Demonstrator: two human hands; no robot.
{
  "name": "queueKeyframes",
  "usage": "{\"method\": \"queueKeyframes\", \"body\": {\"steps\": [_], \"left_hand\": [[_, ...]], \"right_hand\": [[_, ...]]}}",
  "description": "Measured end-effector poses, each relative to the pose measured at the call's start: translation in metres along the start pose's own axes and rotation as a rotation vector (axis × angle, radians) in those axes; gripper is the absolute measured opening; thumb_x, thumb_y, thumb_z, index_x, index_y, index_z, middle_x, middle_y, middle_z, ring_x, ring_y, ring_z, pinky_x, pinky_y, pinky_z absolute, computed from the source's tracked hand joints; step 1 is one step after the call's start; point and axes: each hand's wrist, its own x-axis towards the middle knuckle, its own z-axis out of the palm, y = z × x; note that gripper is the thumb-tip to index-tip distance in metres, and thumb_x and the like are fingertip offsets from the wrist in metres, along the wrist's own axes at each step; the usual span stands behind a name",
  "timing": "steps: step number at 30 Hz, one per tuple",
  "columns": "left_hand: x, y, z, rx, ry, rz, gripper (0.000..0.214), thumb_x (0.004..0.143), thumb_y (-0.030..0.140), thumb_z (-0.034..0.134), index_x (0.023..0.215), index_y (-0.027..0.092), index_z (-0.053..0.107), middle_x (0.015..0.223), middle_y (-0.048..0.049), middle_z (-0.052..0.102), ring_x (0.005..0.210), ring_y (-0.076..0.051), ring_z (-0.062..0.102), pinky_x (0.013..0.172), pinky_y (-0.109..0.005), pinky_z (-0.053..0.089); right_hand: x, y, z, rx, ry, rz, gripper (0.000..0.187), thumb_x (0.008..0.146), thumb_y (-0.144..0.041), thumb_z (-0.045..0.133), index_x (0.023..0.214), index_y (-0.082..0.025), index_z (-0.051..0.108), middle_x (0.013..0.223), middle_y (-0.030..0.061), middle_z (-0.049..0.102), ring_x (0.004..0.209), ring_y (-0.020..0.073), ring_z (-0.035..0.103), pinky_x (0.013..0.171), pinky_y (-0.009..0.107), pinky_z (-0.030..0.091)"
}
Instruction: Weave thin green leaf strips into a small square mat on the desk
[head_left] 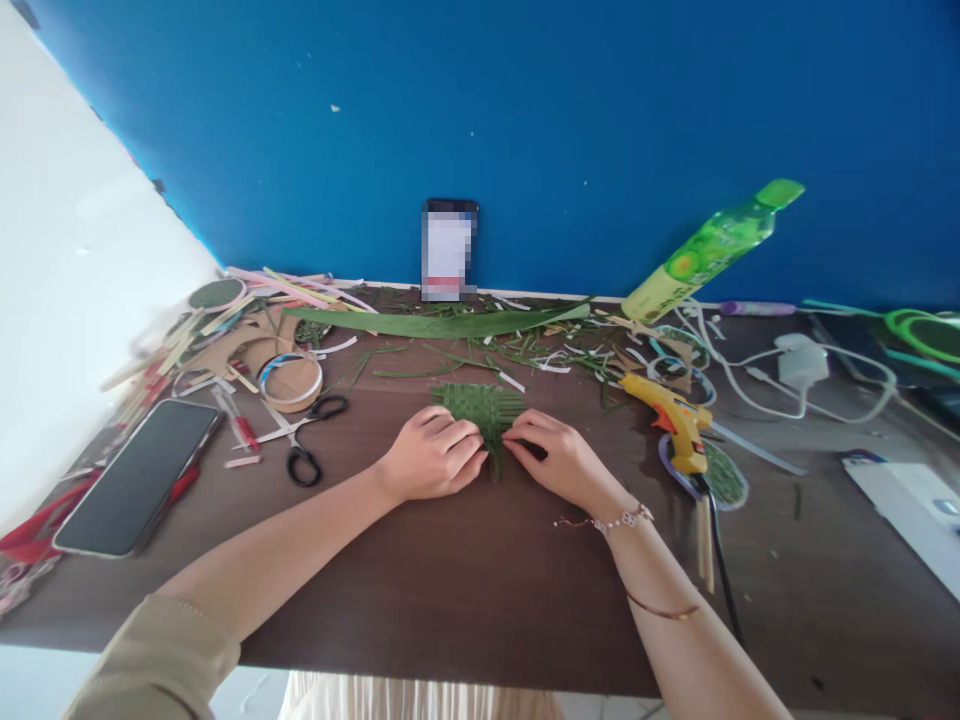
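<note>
A small mat woven from green leaf strips [480, 402] lies flat on the dark table, with loose strip ends sticking out at its sides. My left hand [439, 455] is closed over its near left edge, fingers curled on the weave. At the near right edge, the thumb and forefinger of my right hand [551, 450] are pinched together by a green leaf strip [493, 455] that points toward me. The fingertips of both hands partly hide the near side of the weave.
Black-handled scissors [304, 465], a tape roll [291, 382] and a phone [142, 478] lie left. A long leaf [442, 322] and scraps stretch along the back beneath an upright phone [448, 250]. To the right are a yellow glue gun [679, 420], a leaning bottle [712, 250] and a white charger [801, 362].
</note>
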Motion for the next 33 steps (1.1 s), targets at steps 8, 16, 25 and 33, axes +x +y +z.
{"method": "queueKeyframes", "body": {"steps": [8,16,25,33], "left_hand": [[-0.0006,0.0008,0.0012,-0.058,0.09,-0.115,0.009,0.08,0.018,0.052,0.077,0.018,0.061,0.079,0.0002,0.068,0.068,-0.013,0.061,0.077,-0.03,0.046],[0.0008,0.0016,0.0016,-0.068,0.008,0.005,0.015,0.083,0.021,0.05,0.076,0.017,0.062,0.08,-0.0009,0.067,0.068,-0.012,0.059,0.078,-0.03,0.045],[-0.0047,0.0013,-0.0017,-0.126,-0.049,-0.014,0.03,0.078,0.042,0.05,0.075,0.017,0.067,0.08,-0.0032,0.066,0.072,-0.017,0.055,0.077,-0.035,0.042],[-0.0026,0.0021,-0.0049,-0.021,-0.147,-0.005,0.036,0.08,0.046,0.051,0.067,0.017,0.067,0.075,-0.0051,0.059,0.074,-0.019,0.05,0.07,-0.035,0.036]], "right_hand": [[0.0004,0.0001,-0.0004,-0.005,-0.006,0.001,0.013,0.087,-0.018,0.051,0.085,-0.02,0.064,0.085,0.0054,0.062,0.08,0.0169,0.06,0.072,0.03,0.05],[0.0013,-0.0004,0.0014,0.004,-0.003,-0.003,0.016,0.09,-0.019,0.049,0.087,-0.021,0.064,0.085,0.0051,0.063,0.079,0.0161,0.06,0.072,0.03,0.05],[-0.0003,0.002,-0.0014,0.037,-0.008,0.027,0.013,0.088,-0.02,0.05,0.086,-0.02,0.063,0.086,0.0058,0.063,0.082,0.0176,0.06,0.074,0.032,0.05],[0.002,-0.0008,-0.0002,0.053,-0.026,0.045,0.014,0.089,-0.017,0.048,0.085,-0.02,0.061,0.086,0.0056,0.061,0.08,0.0171,0.059,0.073,0.031,0.049]]}}
